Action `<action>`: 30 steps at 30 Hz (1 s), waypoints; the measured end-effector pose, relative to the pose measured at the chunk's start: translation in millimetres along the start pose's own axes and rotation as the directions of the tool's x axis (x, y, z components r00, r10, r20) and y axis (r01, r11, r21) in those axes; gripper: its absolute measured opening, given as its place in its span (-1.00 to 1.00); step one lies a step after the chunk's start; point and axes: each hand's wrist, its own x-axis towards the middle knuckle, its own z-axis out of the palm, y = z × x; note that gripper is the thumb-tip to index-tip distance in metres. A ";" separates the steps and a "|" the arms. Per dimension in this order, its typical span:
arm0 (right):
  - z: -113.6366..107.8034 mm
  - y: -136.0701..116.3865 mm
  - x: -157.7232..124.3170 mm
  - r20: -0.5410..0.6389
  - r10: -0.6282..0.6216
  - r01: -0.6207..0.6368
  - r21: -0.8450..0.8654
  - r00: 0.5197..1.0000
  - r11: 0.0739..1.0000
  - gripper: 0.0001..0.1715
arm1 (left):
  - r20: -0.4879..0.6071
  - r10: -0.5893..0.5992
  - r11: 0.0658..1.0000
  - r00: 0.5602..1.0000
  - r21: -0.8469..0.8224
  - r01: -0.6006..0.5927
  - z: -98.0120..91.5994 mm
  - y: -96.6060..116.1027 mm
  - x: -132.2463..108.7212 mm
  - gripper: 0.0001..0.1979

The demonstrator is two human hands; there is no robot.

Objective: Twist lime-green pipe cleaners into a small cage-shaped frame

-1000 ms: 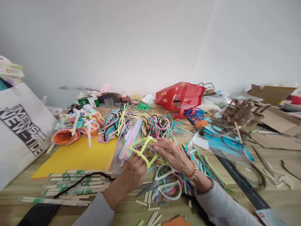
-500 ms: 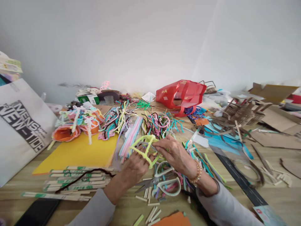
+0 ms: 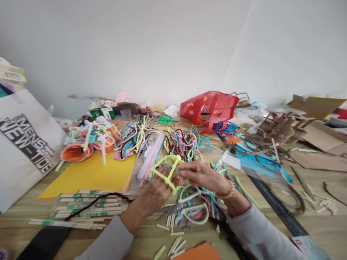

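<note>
A yellow pipe-cleaner frame (image 3: 168,177), bent into an open cage-like shape, is held between my hands over the middle of the table. My left hand (image 3: 158,187) is closed on its lower left side, with the fingers partly behind the yellow strands. From the right, my right hand (image 3: 204,176) pinches at the frame's upper right edge, thumb and forefinger together. A thin greyish-purple strand runs inside the frame near those fingertips. Just below my hands lies a pair of scissors (image 3: 196,213) with white handles, blades pointing left.
Bundles of coloured pipe cleaners (image 3: 181,142) lie behind my hands. Yellow sheets (image 3: 89,177) and paper-wrapped chopsticks (image 3: 89,206) are on the left, near a black phone (image 3: 43,243). A red bag (image 3: 208,110) stands at the back; brown cardboard strips (image 3: 282,133) lie at right.
My right hand has tilted flatter and its wrist has moved slightly up and right. My left hand and the yellow frame stay nearly in place.
</note>
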 end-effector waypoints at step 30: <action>14.2 4.0 6.0 -0.497 -0.075 0.047 -0.070 0.865 0.996 -0.71 | -0.066 -0.537 0.757 0.841 -0.477 0.446 21.8 -16.5 -1.8 -0.75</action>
